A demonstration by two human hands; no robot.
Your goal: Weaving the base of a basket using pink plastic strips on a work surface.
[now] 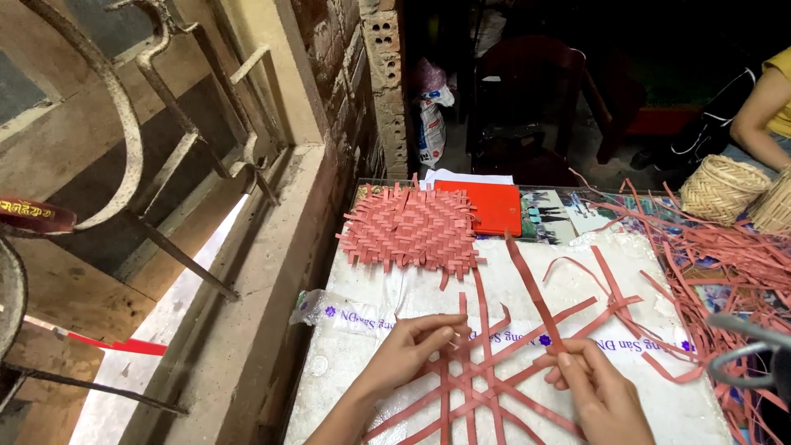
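The left hand (409,350) rests palm-down on the open lattice of pink strips (482,375) at the near edge of the surface (346,363), fingers extended and lying flat, fingertips (449,334) pressing the crossing point of several strips; this grip is flat, not closed around anything. The right hand (597,387) sits just beside the lattice on its right side, and its grip is narrow: thumb and forefinger pinch one long pink strip (535,292) that rises from the hand and runs diagonally up and to the left. The lattice itself lies flat on the white plastic sheet (395,297) covering the surface, between the two hands, with loose strip ends radiating outward toward the right. Further back on the same sheet, well apart from the hands, lies a finished woven pink mat (409,229) with frayed strip ends on all sides. Just behind the mat is a flat red-orange folder (490,206), with white paper (461,176) beneath its far edge. To the right, a loose heap of pink strips (725,255) covers the right edge of the surface. Beyond that heap stand two pale woven baskets (723,189), and beside them is the arm (758,115) of another person in a yellow sleeve. To the left of the surface runs a concrete ledge (264,272) with curved metal bars (124,124) above it. At the far end a brick wall (387,82) and a dark chair (527,91) are visible.
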